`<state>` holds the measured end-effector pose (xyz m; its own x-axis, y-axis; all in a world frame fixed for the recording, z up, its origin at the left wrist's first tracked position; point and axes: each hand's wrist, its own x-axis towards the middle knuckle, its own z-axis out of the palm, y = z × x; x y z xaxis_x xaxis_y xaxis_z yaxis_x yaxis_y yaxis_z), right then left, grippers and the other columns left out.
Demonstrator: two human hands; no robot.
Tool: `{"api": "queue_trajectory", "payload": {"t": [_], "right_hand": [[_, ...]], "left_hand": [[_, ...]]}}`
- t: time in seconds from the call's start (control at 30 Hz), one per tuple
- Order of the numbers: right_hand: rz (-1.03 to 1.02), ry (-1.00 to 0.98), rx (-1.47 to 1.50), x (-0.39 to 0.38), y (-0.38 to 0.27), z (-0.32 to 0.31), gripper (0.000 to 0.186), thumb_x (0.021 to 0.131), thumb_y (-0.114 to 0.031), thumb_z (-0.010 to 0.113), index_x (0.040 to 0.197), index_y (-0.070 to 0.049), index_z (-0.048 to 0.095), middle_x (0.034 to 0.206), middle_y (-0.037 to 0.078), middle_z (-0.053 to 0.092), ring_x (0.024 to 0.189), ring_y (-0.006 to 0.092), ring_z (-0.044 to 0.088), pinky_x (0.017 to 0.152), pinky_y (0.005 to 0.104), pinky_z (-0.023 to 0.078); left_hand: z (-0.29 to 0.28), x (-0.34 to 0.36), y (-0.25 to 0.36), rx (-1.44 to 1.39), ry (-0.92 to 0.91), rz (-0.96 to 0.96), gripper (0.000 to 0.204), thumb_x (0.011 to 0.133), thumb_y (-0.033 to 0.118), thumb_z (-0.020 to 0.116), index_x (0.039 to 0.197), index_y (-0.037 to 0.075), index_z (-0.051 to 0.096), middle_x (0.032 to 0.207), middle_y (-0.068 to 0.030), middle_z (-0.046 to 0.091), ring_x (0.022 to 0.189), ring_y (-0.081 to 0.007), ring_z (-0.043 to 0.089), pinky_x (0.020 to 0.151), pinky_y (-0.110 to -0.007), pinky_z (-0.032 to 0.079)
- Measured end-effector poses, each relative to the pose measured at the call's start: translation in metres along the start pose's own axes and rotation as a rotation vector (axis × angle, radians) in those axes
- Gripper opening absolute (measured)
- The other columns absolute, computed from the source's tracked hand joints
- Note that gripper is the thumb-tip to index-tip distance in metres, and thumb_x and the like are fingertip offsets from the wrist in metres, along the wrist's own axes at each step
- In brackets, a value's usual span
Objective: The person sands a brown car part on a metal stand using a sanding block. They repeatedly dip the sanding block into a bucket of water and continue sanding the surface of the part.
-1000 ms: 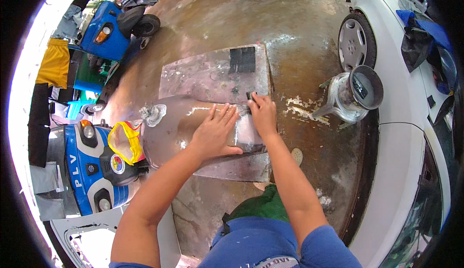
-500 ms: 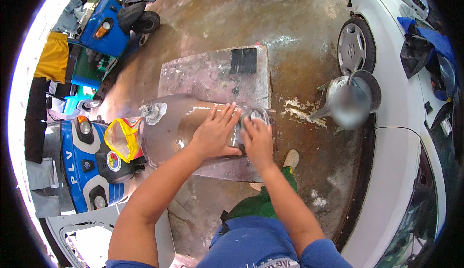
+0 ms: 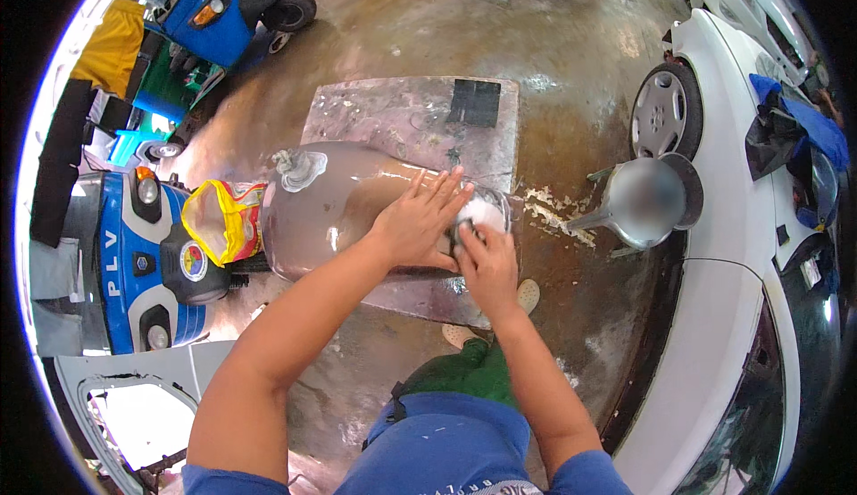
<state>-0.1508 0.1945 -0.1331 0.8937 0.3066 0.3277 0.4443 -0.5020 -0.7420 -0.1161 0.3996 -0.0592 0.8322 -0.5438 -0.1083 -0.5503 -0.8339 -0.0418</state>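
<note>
A glossy, curved grey-brown panel (image 3: 308,218) lies across a worn, stained board (image 3: 384,111). My left hand (image 3: 415,227) rests flat on the panel, fingers stretched out and pointing away from me. Right beside it, my right hand (image 3: 489,267) has its fingers bent around a small dark pad (image 3: 461,230), pressed onto the panel's right end; most of the pad is hidden. A white patch (image 3: 486,214) shows on the surface just beyond those fingers. At the panel's far left corner sits a crumpled whitish-grey rag (image 3: 286,160).
An open yellow and red plastic bag (image 3: 223,223) stands against the panel's left end. Blue vehicle fronts (image 3: 125,263) line the left side. On the right are a white car (image 3: 705,316) and a blurred round object with a handle (image 3: 585,219). A dark square (image 3: 474,102) marks the board's far corner.
The whole view has shifted a little. My right hand has moved slightly nearer to me against the panel, and more of the white patch shows. The left hand still lies flat.
</note>
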Motion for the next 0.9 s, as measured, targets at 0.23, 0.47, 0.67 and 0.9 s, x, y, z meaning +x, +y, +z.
{"api": "queue_trajectory", "payload": {"t": [0.23,0.47,0.67,0.9], "right_hand": [[0.007,0.045,-0.060,0.006,0.003,0.005,0.039,0.090,-0.014,0.080,0.128,-0.007,0.075,0.126,0.019,0.067,0.111,0.0401,0.061,0.099,0.0483,0.051],[0.135,0.086,-0.008,0.053,0.041,0.011,0.037,0.091,-0.018,0.079,0.126,-0.006,0.076,0.127,0.017,0.067,0.114,0.0391,0.061,0.103,0.0495,0.048],[0.130,0.028,0.025,-0.012,-0.015,0.014,0.037,0.094,-0.021,0.076,0.128,-0.006,0.075,0.125,0.019,0.067,0.116,0.0415,0.060,0.104,0.0493,0.048],[0.173,0.162,-0.053,0.073,0.023,0.017,0.031,0.098,-0.016,0.071,0.128,-0.007,0.075,0.123,0.020,0.067,0.114,0.0427,0.060,0.100,0.0526,0.048]], "left_hand": [[-0.002,0.000,-0.001,-0.038,0.001,0.022,0.136,0.071,0.084,0.071,0.165,-0.003,0.029,0.173,-0.0296,0.026,0.158,-0.0433,0.033,0.128,-0.059,0.028],[-0.005,0.009,0.003,-0.055,-0.011,0.042,0.138,0.069,0.083,0.074,0.166,-0.003,0.027,0.173,-0.0305,0.024,0.158,-0.0443,0.033,0.128,-0.058,0.028],[0.000,-0.002,0.000,-0.054,0.026,0.024,0.140,0.068,0.084,0.074,0.166,-0.004,0.026,0.173,-0.0318,0.023,0.157,-0.0456,0.032,0.128,-0.058,0.029],[-0.003,0.009,0.001,-0.081,-0.002,0.030,0.142,0.068,0.082,0.078,0.170,0.002,0.020,0.175,-0.0301,0.019,0.158,-0.0441,0.034,0.129,-0.059,0.025]]}}
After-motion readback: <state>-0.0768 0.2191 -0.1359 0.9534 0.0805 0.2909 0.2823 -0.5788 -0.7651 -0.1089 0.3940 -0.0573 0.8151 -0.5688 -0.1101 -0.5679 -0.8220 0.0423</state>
